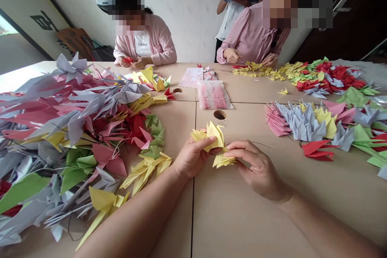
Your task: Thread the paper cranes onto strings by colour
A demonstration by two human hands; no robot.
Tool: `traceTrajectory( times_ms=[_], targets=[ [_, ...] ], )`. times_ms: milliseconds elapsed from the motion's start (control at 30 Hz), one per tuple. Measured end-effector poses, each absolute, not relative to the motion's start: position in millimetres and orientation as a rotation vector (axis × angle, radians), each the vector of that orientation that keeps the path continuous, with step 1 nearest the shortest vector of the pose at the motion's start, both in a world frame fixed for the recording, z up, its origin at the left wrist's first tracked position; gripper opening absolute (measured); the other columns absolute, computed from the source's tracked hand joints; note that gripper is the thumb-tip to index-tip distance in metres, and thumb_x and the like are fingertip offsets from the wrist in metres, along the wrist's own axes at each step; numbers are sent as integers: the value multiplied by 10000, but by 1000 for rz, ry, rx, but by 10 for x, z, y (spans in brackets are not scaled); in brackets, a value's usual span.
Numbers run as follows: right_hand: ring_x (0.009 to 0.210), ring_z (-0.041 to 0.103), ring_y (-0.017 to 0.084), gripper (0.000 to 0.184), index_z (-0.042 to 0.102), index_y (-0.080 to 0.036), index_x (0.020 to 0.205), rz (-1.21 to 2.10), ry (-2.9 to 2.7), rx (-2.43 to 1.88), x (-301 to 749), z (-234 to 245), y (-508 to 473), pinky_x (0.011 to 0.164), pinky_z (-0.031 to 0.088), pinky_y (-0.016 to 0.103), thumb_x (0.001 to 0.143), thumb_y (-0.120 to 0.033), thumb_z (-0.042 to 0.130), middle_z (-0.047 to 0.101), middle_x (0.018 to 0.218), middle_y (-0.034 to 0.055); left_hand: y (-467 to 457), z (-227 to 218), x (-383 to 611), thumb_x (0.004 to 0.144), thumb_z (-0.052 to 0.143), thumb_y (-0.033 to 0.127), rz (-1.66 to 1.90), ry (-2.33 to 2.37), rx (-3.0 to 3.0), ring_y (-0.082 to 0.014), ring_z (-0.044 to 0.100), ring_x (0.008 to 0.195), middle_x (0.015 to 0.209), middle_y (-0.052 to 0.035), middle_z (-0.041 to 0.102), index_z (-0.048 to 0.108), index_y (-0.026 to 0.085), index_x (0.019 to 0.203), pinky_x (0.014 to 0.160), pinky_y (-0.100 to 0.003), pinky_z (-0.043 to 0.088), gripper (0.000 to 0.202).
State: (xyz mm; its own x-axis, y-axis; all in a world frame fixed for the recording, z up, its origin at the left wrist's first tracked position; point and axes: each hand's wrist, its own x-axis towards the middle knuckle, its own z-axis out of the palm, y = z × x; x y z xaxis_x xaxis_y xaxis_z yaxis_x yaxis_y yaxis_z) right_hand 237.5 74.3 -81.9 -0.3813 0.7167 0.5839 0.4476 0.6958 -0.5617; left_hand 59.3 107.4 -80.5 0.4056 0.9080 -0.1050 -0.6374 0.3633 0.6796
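Note:
Over the middle of the table, my left hand (193, 155) is closed around yellow paper cranes (214, 132), its thumb pressed on the folded paper. My right hand (256, 167) pinches at a second small bunch of yellow folded cranes (224, 160) just below and to the right. A thin dark cord (261, 144) trails out to the right behind my right fingers. Where the cord runs between the two bunches is mostly hidden by the paper and my fingers.
A large heap of strung paper cranes (81, 125) covers the table's left side. Rows of cranes (305, 121) lie at right, with a strung pile (329, 74) behind. A clear packet (213, 94) lies near a round hole (219, 115). Two people (145, 40) work opposite; another stands behind.

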Motion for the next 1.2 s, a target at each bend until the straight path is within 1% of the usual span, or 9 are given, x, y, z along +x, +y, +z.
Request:
traceTrajectory(
  times_ms=[100, 200, 367, 467, 567, 700, 800, 967, 1200],
  targets=[
    [971, 609, 181, 331, 634, -284, 1026, 370, -2030, -849, 2367, -820, 755, 828, 522, 313, 835, -38, 523, 617, 1029, 44, 1085, -808, 585, 776, 672, 186, 1043, 510, 579, -110, 581, 772, 841, -20, 614, 615, 139, 910, 682, -217, 478, 153],
    [982, 614, 188, 313, 656, -295, 1016, 373, -2015, -877, 2359, -813, 763, 826, 529, 321, 841, -64, 538, 619, 1047, 46, 1096, -794, 572, 776, 673, 194, 1042, 513, 562, -112, 584, 768, 846, -30, 621, 618, 133, 898, 670, -211, 470, 147],
    [1013, 606, 186, 288, 665, -289, 1028, 440, -1964, -868, 2357, -819, 756, 808, 546, 301, 859, -96, 535, 571, 1083, 60, 1091, -801, 580, 696, 746, 178, 1062, 512, 574, -105, 589, 729, 806, -3, 626, 593, 154, 808, 663, -216, 455, 191],
    [1051, 586, 185, 304, 668, -298, 1031, 482, -1941, -843, 2357, -837, 755, 842, 540, 309, 858, -84, 538, 533, 1133, 62, 1087, -841, 596, 660, 775, 188, 1061, 526, 576, -108, 590, 727, 787, 9, 627, 556, 166, 742, 675, -225, 438, 235],
    [1076, 574, 183, 311, 666, -300, 1025, 523, -1930, -856, 2359, -859, 760, 868, 530, 310, 854, -72, 542, 507, 1188, 61, 1088, -868, 606, 650, 783, 210, 1063, 549, 603, -101, 570, 690, 735, 14, 614, 544, 165, 723, 652, -220, 405, 254],
    [1029, 606, 157, 288, 644, -286, 1032, 568, -1943, -873, 2352, -874, 775, 851, 527, 259, 852, -78, 559, 602, 1108, 39, 1079, -840, 612, 637, 793, 272, 1047, 628, 666, -100, 537, 629, 678, 15, 598, 538, 163, 730, 610, -226, 368, 293],
    [958, 634, 141, 237, 635, -264, 1008, 607, -1950, -883, 2335, -870, 780, 842, 523, 241, 847, -97, 584, 656, 1032, 29, 1062, -802, 619, 619, 804, 273, 1036, 675, 686, -102, 540, 641, 701, 15, 606, 529, 166, 752, 620, -229, 370, 323],
    [956, 632, 144, 180, 637, -234, 972, 594, -1976, -916, 2325, -849, 765, 851, 510, 241, 851, -112, 583, 663, 1040, 40, 1038, -803, 642, 622, 798, 253, 999, 637, 706, -98, 546, 666, 728, 20, 608, 523, 168, 776, 641, -225, 382, 327],
    [912, 622, 141, 146, 616, -213, 974, 549, -1907, -1013, 2313, -826, 733, 830, 498, 232, 861, -137, 564, 663, 965, 36, 1036, -798, 646, 613, 764, 243, 1006, 612, 725, -90, 513, 581, 645, 26, 586, 562, 157, 752, 584, -225, 390, 260]
  ],
)
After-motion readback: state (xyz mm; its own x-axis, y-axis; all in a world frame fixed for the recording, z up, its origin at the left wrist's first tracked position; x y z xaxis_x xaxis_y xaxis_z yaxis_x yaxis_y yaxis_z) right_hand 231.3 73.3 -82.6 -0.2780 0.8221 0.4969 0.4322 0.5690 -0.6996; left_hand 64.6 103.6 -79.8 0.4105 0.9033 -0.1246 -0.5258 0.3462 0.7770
